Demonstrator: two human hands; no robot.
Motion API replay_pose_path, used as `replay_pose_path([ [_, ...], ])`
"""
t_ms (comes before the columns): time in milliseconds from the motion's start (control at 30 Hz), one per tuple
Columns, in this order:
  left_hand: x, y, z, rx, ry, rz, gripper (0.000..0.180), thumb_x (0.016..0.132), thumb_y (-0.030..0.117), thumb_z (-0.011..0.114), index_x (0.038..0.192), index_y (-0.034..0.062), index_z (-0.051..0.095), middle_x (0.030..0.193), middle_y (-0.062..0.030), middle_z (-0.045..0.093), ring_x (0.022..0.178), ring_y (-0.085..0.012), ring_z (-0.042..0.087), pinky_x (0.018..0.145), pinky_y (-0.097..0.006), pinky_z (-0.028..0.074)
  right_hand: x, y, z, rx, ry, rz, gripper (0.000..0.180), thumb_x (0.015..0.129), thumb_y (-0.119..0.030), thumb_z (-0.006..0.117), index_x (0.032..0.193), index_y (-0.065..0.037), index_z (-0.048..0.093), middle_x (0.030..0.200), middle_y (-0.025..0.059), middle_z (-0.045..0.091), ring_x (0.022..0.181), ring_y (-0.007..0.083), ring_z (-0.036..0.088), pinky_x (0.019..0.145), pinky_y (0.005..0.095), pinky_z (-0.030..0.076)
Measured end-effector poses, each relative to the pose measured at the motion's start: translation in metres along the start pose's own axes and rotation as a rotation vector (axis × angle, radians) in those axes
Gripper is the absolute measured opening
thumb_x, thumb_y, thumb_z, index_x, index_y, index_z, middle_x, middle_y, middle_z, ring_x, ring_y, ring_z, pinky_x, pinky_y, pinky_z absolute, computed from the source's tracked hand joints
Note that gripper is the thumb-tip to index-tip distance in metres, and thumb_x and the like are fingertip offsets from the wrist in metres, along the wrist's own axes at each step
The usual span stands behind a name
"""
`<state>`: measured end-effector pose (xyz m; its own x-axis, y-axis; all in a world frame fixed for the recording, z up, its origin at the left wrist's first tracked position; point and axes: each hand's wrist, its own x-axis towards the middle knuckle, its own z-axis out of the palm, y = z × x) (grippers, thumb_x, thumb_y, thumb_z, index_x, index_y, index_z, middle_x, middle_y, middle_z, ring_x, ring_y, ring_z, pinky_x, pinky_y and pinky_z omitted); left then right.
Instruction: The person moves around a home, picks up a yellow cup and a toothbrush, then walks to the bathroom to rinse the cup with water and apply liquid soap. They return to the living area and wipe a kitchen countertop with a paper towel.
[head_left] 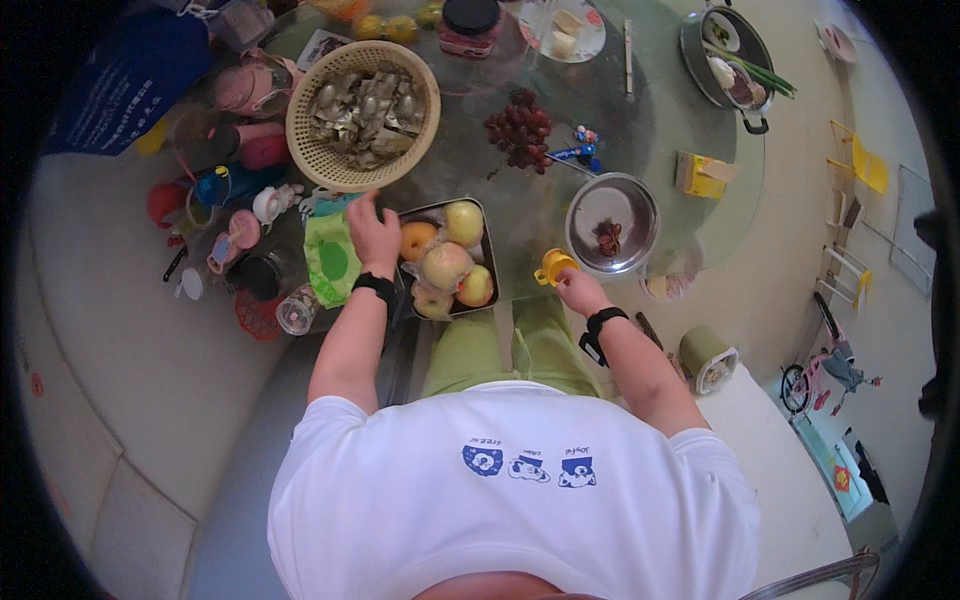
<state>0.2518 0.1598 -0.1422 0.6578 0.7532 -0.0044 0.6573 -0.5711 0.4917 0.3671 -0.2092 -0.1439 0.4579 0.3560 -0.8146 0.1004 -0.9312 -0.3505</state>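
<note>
Yellow cup (553, 266) sits pinched in the grip of the right hand (583, 291), just left of the steel bowl (588, 208), by the table's (465, 170) near edge. Holding it seems the step in hand; moving it rightward would call for clearing that rim. Whether the left hand (374, 238), fingers curled, grips the green packet (325, 240) beside the fruit tray (491, 245), I can't tell.

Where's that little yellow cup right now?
In the head view, slightly right of centre, the little yellow cup is held in the right hand, between the fruit tray and the round metal pan.
</note>
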Motion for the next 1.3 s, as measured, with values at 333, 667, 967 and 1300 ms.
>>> replay_pose_path([
  [333, -0.090, 0.066, 0.014, -0.125, -0.507, 0.103, 0.021, 0.084, 0.021, 0.057, 0.095, 0.0050, 0.065, 0.091, -0.0160, 0.063, 0.089, -0.0361, 0.059, 0.079, -0.043, 0.047, -0.006, 0.058, 0.003, 0.074, -0.056, 0.050, 0.029, 0.082, -0.022, 0.056, 0.103, -0.006, 0.066, 0.101, 0.0178, 0.068, 0.097, 0.0352, 0.063, 0.086, 0.0427, 0.050],
  [667, -0.202, 0.027, 0.037, -0.182, -1.044, -0.658, 0.040, 0.091, 0.036, 0.049, 0.090, 0.0004, 0.068, 0.084, -0.0169, 0.069, 0.076, -0.0324, 0.066, 0.073, -0.041, 0.051, -0.018, 0.124, -0.029, -0.075, -0.097, 0.031, 0.030, 0.081, -0.023, 0.057, 0.101, -0.004, 0.067, 0.103, 0.0193, 0.067, 0.099, 0.0359, 0.062, 0.087, 0.0427, 0.049],
  [967, -0.249, -0.009, 0.095, -0.430, -0.407, -1.095, 0.028, 0.092, 0.023, 0.054, 0.093, -0.0039, 0.062, 0.078, -0.0137, 0.067, 0.072, -0.0204, 0.067, 0.066, -0.034, 0.052, -0.008, 0.162, -0.048, -0.197, -0.096, 0.024, 0.029, 0.082, -0.026, 0.059, 0.100, -0.005, 0.067, 0.102, 0.0183, 0.067, 0.098, 0.0360, 0.062, 0.088, 0.0431, 0.049],
  [1300, -0.208, 0.000, 0.105, -0.710, -0.248, -0.982, 0.027, 0.086, 0.003, 0.055, 0.111, -0.0068, 0.055, 0.092, -0.0111, 0.064, 0.078, -0.0152, 0.061, 0.065, -0.025, 0.049, -0.004, 0.169, -0.048, -0.199, -0.104, 0.053, 0.031, 0.083, -0.026, 0.057, 0.105, -0.005, 0.066, 0.105, 0.0185, 0.067, 0.101, 0.0360, 0.062, 0.090, 0.0432, 0.048],
])
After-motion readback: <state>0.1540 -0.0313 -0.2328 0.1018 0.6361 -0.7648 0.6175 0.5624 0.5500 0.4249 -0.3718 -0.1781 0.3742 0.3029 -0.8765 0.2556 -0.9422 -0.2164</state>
